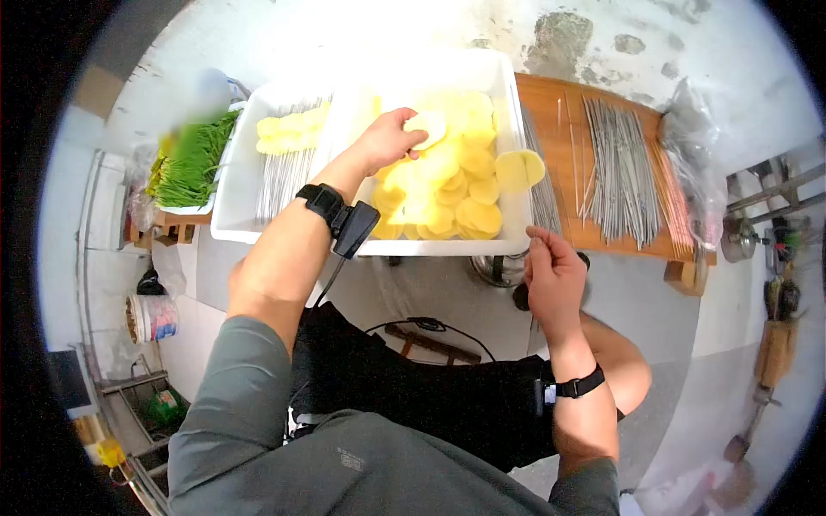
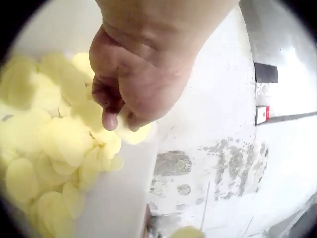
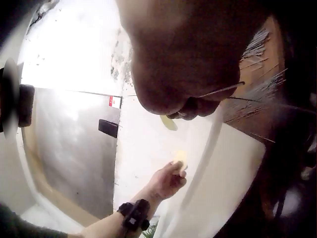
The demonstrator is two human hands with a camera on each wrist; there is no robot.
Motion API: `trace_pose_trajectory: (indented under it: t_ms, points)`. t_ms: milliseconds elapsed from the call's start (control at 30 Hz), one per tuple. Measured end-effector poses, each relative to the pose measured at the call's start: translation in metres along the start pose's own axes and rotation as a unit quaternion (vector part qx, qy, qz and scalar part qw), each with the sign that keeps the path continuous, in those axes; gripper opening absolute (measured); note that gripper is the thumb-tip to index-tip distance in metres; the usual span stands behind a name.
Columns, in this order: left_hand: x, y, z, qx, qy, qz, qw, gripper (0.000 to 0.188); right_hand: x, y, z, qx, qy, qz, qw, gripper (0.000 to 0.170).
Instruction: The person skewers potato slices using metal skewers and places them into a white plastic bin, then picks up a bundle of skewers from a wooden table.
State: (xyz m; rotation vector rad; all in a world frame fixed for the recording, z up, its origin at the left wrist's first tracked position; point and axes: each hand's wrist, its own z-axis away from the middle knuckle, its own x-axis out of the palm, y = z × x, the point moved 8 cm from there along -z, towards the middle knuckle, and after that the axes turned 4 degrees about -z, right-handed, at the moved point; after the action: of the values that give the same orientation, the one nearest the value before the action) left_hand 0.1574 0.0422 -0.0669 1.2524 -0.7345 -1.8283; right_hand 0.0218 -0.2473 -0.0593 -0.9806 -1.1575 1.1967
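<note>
Clearly, the two hands were held apart, each clamped on something of its own. Between the thumb and fingers of the left hand (image 1: 391, 142), a pale yellow slice (image 1: 428, 127) was pinched, just above a heaped pile of slices (image 1: 447, 193) by which much of a white tub (image 1: 430, 248) was filled. By the right hand (image 1: 555, 275), near the tub's corner, a thin skewer (image 3: 225, 89) was gripped; beyond its fingertips a single slice (image 1: 520, 170) was seen over the tub's right rim, though its join to the skewer could not be made out. To the left of the left hand, skewers threaded with slices (image 1: 292, 131) were laid in a second tub (image 1: 225, 222), and farther left green stalks (image 1: 200, 159) were heaped. To the right of the right hand and ahead of it, a bundle of bare skewers (image 1: 619, 172) was spread on a wooden desk (image 1: 565, 202), with a clear plastic bag (image 1: 693, 146) set beside its far end.
</note>
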Motion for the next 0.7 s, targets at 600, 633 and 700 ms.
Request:
trace_pose_trajectory:
  t_ms: [600, 633, 700]
  points:
    - [0.092, 0.015, -0.048, 0.308, -0.061, -0.517, 0.796, 0.045, -0.023, -0.023, -0.007, -0.021, 0.072, -0.057, 0.996, 0.017]
    - [0.087, 0.012, -0.051, 0.324, -0.069, -0.505, 0.797, 0.039, -0.025, -0.023, -0.005, -0.015, 0.081, -0.059, 0.995, 0.017]
    - [0.076, 0.008, -0.059, 0.342, -0.080, -0.494, 0.795, 0.034, -0.027, -0.026, -0.006, -0.009, 0.095, -0.064, 0.993, 0.017]
